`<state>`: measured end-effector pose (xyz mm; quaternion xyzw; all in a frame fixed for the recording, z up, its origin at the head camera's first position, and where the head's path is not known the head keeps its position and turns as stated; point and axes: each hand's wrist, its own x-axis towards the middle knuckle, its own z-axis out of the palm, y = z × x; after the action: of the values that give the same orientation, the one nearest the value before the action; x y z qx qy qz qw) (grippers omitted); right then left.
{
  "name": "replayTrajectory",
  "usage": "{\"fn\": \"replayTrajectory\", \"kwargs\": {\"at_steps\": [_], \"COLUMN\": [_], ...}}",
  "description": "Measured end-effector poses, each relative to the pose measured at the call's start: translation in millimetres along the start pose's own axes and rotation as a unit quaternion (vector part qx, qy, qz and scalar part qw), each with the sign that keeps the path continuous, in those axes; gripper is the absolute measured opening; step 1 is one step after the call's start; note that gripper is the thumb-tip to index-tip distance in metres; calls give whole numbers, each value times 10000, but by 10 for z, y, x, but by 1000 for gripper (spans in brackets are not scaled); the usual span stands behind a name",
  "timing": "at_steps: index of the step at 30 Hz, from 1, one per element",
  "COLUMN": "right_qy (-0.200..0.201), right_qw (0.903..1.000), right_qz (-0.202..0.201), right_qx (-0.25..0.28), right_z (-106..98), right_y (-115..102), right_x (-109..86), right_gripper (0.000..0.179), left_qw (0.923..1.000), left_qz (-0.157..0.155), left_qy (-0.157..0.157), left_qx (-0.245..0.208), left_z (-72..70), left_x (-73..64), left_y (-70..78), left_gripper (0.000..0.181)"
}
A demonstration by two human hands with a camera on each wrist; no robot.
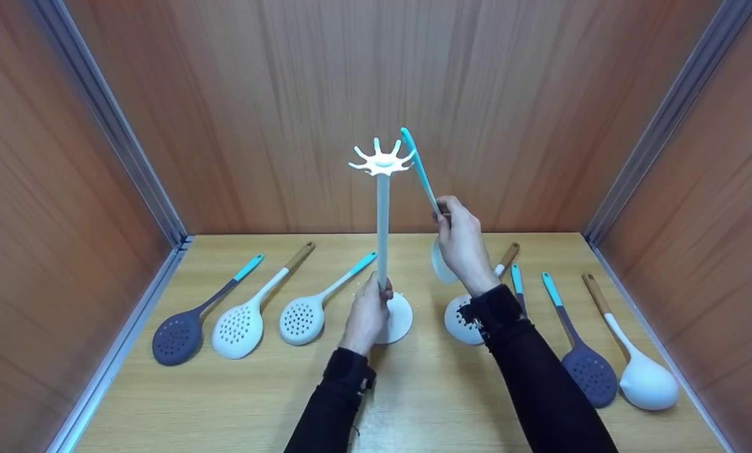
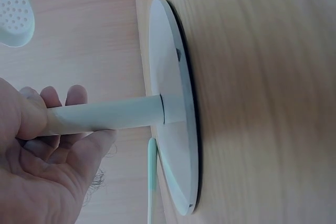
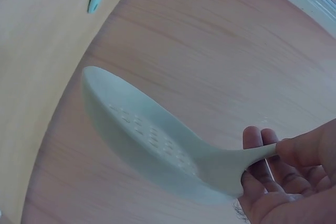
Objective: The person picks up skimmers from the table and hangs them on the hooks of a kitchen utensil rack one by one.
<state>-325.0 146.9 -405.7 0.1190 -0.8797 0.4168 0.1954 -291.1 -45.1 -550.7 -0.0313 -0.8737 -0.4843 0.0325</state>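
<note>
A white utensil stand (image 1: 382,220) stands upright, with a round base (image 1: 399,318) on the table and a ring of hooks (image 1: 382,162) on top. My left hand (image 1: 366,316) grips its pole low down, just above the base. In my right hand (image 1: 464,245) is a pale skimmer (image 3: 152,135), pinched at the neck between thumb and fingers. Its holed head points down, while the turquoise handle (image 1: 418,167) rises to the hooks' right side. Whether the handle touches a hook, I cannot tell. The right hand partly hides the skimmer in the head view.
Left of the stand lie a dark skimmer (image 1: 177,338) and two white skimmers (image 1: 238,330). To the right are another white skimmer (image 1: 462,319), a turquoise-handled utensil (image 1: 516,280) mostly behind my arm, a dark skimmer (image 1: 589,374) and a white ladle (image 1: 647,382). Wooden walls enclose three sides.
</note>
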Motion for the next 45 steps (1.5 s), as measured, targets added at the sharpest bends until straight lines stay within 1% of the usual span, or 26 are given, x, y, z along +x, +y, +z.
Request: {"fn": "replayTrajectory", "kwargs": {"at_steps": [4, 10, 15, 22, 27, 32, 36, 45], "right_qy": [112, 110, 131, 146, 159, 272, 295, 243], "right_qw": [9999, 9999, 9999, 9999, 9999, 9993, 9991, 9993], "right_qz": [-91, -67, -73, -33, -25, -152, -157, -75], "right_qx": [28, 7, 14, 20, -47, -216, -271, -263], "right_z": [-14, -29, -36, -20, -13, -1, 3, 13], "right_y": [-28, -74, -90, -90, -84, -68, -54, -46], "right_x": [-9, -20, -26, -29, -35, -46, -52, -73], "right_gripper": [28, 28, 29, 29, 30, 29, 29, 30], "left_qw": [9999, 10000, 9999, 10000, 10000, 9999, 9998, 9999], "left_qz": [99, 22, 52, -61, 30, 79, 69, 25], "left_qy": [27, 4, 8, -34, -14, 40, 78, 86], "left_qx": [115, 97, 90, -70, -25, 99, 150, 69], "left_z": [8, 15, 8, 4, 6, 8, 18, 20], "left_x": [-7, 4, 1, 5, -1, -9, -7, -3], "left_y": [-10, -3, 5, 2, -10, -2, 5, -3], "left_gripper": [12, 13, 14, 14, 14, 14, 15, 13]}}
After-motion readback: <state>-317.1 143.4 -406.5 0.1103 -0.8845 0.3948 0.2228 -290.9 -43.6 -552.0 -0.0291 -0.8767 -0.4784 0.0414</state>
